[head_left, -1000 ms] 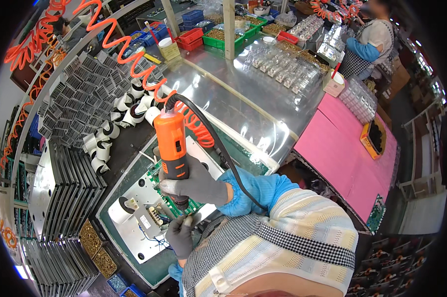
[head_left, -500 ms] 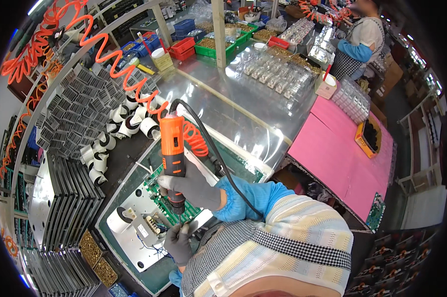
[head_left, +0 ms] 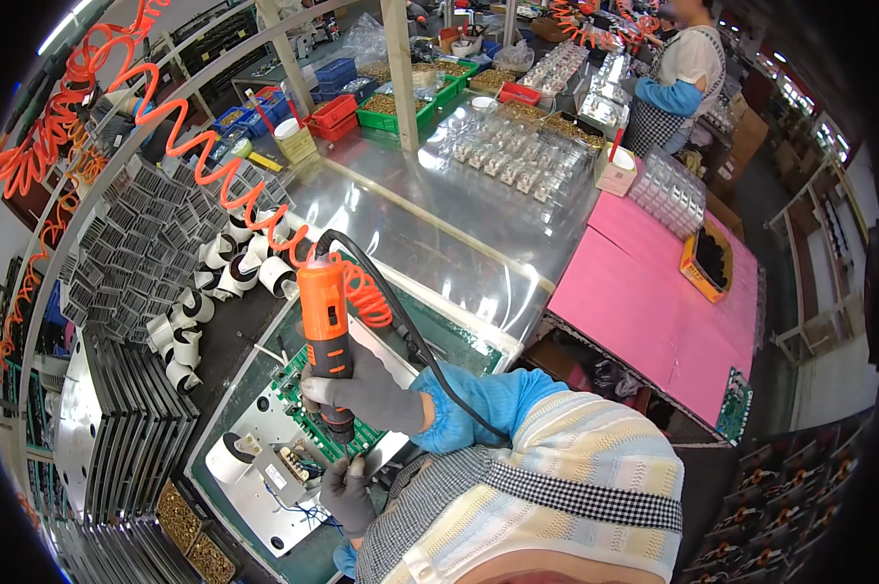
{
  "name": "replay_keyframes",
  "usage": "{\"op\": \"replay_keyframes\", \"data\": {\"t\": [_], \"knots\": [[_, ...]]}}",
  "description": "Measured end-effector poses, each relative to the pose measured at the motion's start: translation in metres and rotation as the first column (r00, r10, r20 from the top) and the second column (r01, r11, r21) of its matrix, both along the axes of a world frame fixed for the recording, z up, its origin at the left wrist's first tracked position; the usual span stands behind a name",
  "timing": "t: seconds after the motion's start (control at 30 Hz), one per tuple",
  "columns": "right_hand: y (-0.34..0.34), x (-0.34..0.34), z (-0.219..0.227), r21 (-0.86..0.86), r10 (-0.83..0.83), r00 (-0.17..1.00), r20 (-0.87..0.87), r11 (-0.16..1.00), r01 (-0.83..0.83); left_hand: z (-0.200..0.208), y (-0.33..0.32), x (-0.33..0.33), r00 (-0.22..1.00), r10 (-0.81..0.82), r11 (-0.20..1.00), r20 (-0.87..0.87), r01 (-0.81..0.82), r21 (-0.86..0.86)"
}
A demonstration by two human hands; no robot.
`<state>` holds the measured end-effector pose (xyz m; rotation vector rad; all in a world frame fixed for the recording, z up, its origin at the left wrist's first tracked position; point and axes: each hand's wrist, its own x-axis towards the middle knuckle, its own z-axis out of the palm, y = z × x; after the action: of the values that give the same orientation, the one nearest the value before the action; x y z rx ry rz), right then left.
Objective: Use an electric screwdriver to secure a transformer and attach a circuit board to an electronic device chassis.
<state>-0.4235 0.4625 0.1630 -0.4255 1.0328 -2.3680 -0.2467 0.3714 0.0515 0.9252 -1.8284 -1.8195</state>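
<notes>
My right hand (head_left: 361,389), in a grey glove, grips an upright orange-and-black power screwdriver (head_left: 324,302). Its nose points down at the near edge of a green circuit board (head_left: 288,389). The board lies on a pale metal panel (head_left: 254,521). Just below the tool's nose, my gloved left hand (head_left: 349,498) has thumb and finger pinched together; whatever they hold is too small to make out. Next to the board on the panel sit a boxy component (head_left: 282,475) with a pale label, a white cylindrical part (head_left: 229,459) and thin blue wires (head_left: 313,513).
Stacked metal panels (head_left: 118,428), grey finned parts (head_left: 128,238) and white round fittings (head_left: 191,311) crowd the left. Screw trays (head_left: 179,516) stand lower left. An orange coiled hose (head_left: 206,170) hangs overhead. A pink sheet (head_left: 644,311) covers the right table. A co-worker (head_left: 687,78) stands far right.
The whole view has shifted slightly, so the scene sits further left. My right hand still holds the screwdriver over the board's near edge, with the left fingers close to its tip.
</notes>
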Motion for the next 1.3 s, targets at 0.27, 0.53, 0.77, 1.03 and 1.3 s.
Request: {"op": "replay_keyframes", "data": {"t": [0.27, 0.53, 0.77, 1.03, 1.3], "knots": [[-0.002, 0.002, -0.001, 0.036, -0.005, 1.000, -0.019, 0.999, 0.006, 0.001, 0.001, -0.001, 1.000, -0.014, 1.000, -0.021, 0.015, 0.025], [-0.003, 0.000, -0.007, 0.032, -0.020, 1.000, -0.014, 0.999, 0.020, -0.001, -0.001, -0.001, 0.999, -0.042, 0.996, 0.001, 0.042, -0.077], [-0.001, 0.000, -0.013, -0.023, -0.032, 0.999, -0.008, 0.999, 0.032, 0.003, 0.004, -0.001, 1.000, -0.012, 1.000, -0.014, 0.011, -0.022], [0.004, 0.005, -0.026, 0.008, 0.001, 0.999, -0.037, 1.000, -0.001, -0.009, 0.003, 0.009, 0.999, -0.024, 0.996, 0.045, 0.027, -0.085], [0.014, 0.012, -0.022, -0.014, -0.023, 0.998, -0.053, 1.000, 0.022, 0.002, 0.017, 0.007, 0.998, 0.021, 0.998, 0.051, -0.019, -0.053]]}}
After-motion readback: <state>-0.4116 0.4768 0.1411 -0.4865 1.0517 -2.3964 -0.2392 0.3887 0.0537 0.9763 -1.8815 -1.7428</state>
